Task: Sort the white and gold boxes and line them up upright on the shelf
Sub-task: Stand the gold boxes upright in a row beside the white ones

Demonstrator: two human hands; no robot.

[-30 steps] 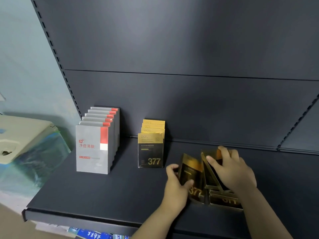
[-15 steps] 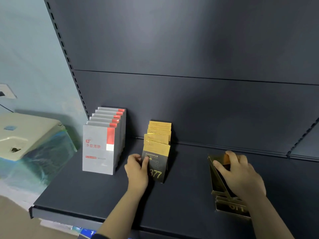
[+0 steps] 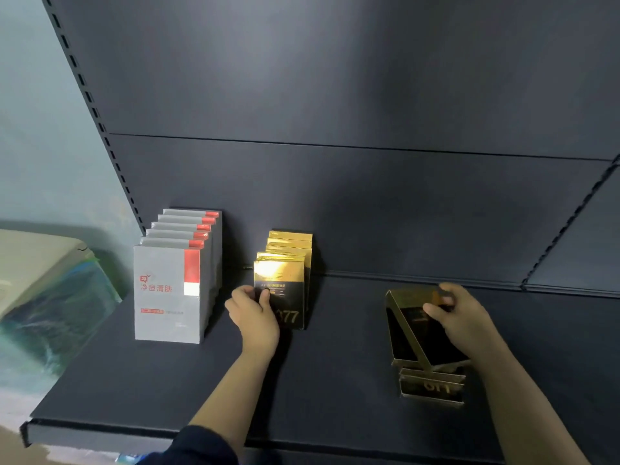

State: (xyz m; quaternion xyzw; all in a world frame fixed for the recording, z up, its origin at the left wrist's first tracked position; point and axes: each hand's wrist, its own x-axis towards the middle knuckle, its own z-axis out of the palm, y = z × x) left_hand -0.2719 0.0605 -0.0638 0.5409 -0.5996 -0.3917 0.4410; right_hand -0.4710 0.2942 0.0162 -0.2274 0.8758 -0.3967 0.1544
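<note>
Left hand [image 3: 256, 310] pinches the front gold box [image 3: 285, 292] of the upright shelf [image 3: 167, 380] row; right hand [image 3: 461, 318] grips a tilted gold box [image 3: 401, 330] on the pile [image 3: 432, 387]; looks like light, glossy card, I'd grab the edges.

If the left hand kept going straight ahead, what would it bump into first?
The left hand pinches the front gold box; going on, it would probably press that box against the gold row standing right behind it.
</note>
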